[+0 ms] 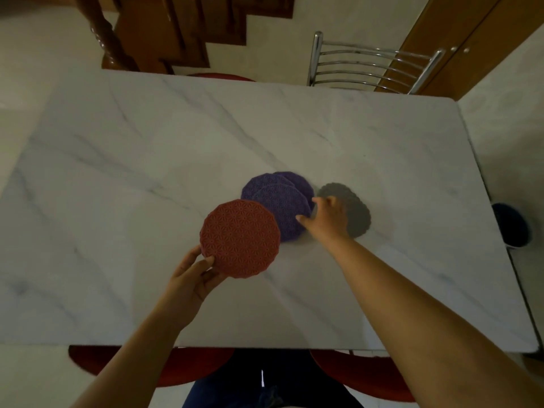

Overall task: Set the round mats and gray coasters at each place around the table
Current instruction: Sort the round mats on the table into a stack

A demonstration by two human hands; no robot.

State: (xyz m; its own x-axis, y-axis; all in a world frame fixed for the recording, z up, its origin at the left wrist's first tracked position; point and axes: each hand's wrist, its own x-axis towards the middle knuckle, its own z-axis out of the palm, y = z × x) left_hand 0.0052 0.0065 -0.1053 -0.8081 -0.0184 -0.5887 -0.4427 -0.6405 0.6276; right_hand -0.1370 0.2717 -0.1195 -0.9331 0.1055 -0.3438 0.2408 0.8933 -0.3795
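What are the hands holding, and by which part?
The left hand pinches the red mat by its near-left rim. The right hand is over the gray coasters; whether it grips them cannot be told.

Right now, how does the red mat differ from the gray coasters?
The red mat is brick red with a star-lattice pattern; the gray coasters are gray with scalloped edges. The left hand holds the red mat by its edge; the gray coasters lie on the table, partly under the right hand. Both are round and flat.
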